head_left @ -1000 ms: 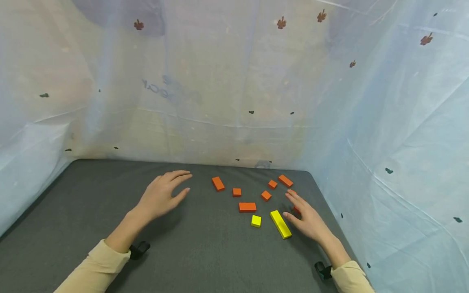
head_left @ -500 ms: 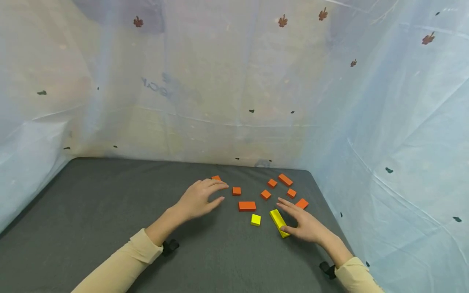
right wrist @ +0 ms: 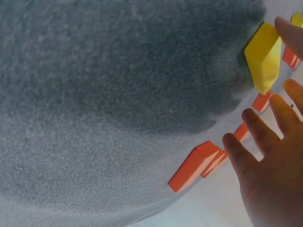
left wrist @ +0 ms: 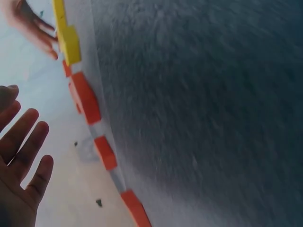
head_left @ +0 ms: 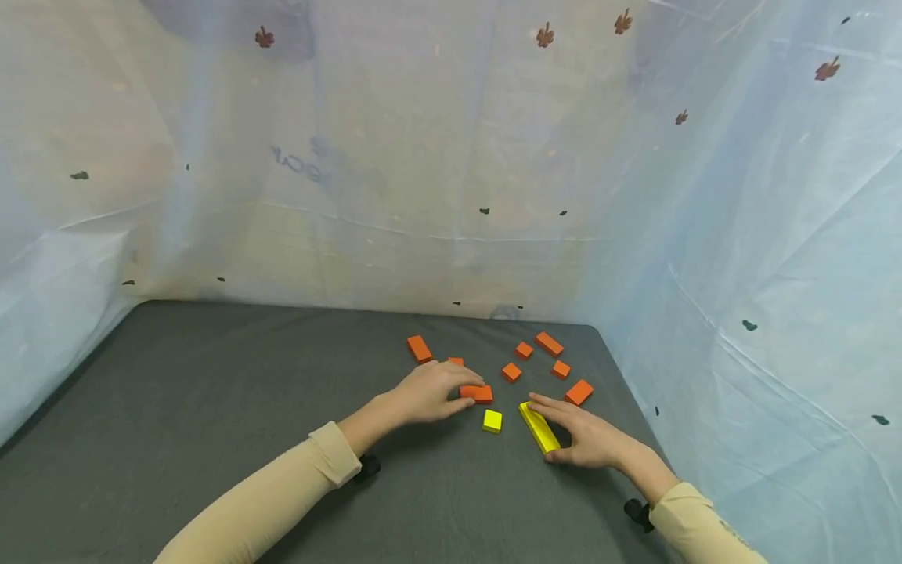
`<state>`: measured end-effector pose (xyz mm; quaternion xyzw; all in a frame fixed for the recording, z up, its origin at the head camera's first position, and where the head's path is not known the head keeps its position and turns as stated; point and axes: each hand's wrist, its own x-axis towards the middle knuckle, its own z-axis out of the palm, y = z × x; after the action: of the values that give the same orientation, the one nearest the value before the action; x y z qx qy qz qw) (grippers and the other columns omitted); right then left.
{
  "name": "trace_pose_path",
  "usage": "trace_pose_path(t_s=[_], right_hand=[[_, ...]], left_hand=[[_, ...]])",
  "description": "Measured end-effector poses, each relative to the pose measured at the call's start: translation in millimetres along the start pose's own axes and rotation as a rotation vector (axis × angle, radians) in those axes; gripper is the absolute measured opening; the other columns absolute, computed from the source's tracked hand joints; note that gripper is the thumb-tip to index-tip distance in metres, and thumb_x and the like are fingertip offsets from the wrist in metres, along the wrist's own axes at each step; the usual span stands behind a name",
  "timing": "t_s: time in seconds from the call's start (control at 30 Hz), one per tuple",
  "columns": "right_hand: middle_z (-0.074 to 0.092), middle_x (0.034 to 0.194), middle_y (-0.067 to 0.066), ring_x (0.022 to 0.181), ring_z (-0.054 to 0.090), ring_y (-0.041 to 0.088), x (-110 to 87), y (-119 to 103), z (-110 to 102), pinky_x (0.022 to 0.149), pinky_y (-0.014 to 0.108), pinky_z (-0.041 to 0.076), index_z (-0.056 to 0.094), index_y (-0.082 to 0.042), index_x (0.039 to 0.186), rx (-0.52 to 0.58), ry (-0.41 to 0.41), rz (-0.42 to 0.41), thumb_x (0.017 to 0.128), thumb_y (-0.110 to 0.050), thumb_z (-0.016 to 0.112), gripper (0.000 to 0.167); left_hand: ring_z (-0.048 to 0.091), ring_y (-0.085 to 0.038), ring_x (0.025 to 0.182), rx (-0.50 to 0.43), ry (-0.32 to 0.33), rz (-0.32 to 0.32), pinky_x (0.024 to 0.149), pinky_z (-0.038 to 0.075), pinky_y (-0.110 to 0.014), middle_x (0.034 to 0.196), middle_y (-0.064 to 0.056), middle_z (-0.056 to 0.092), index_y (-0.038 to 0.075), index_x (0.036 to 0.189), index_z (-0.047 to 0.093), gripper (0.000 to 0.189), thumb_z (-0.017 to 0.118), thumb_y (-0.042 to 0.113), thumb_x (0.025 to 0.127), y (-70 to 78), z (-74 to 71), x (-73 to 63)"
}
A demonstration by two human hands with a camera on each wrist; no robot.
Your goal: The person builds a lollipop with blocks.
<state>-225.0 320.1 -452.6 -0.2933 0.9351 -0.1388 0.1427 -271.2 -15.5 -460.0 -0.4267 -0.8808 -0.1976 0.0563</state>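
The tabletop [head_left: 211,407] looks matt (clothlike), the yellow bar [head_left: 539,430] smooth.

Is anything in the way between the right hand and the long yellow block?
Nothing visible. The right hand is at the long yellow block, thumb by its near end, fingers by its far end; the orange block beyond lies outside that gap.

No text can be read: faint lettering [head_left: 297,164] on the back sheet [head_left: 395,188] and marks [head_left: 734,532] on the right sleeve [head_left: 694,521] are illegible.
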Motion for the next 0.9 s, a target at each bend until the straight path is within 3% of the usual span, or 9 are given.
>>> trace_pose_path(t_s=[0.23,0.53,0.9], right_hand=[[0.032,0.169,0.01,0.149,0.038,0.039,-1.3,4,0,0.111,0.062,0.042,0.043,-0.012,0.16,-0.017,-0.016,-0.028,0.091,-0.022,0.082,0.08],[0.034,0.168,0.01,0.148,0.04,0.038,1.1,9,1,0.11,0.059,0.044,0.048,-0.011,0.157,-0.036,-0.01,-0.061,0.091,-0.019,0.081,0.074],[0.04,0.163,0.01,0.144,0.045,0.037,4.1,10,-1,0.107,0.059,0.046,0.054,-0.013,0.153,-0.028,-0.002,-0.06,0.088,-0.022,0.085,0.073]], left_hand=[[0.061,-0.016,0.129,0.021,-0.114,0.018,0.107,0.05,-0.04,0.138,0.005,0.067,0.022,0.137,0.07,0.037,0.07,0.032,0.102,10.1,17.2,15.7],[0.063,-0.011,0.117,0.093,-0.206,0.039,0.096,0.052,-0.032,0.128,0.013,0.069,0.029,0.135,0.071,0.035,0.072,0.033,0.1,14.5,31.9,26.9],[0.061,-0.007,0.107,0.157,-0.231,0.069,0.089,0.051,-0.028,0.12,0.013,0.071,0.029,0.129,0.074,0.032,0.076,0.035,0.097,16.3,39.5,31.4]])
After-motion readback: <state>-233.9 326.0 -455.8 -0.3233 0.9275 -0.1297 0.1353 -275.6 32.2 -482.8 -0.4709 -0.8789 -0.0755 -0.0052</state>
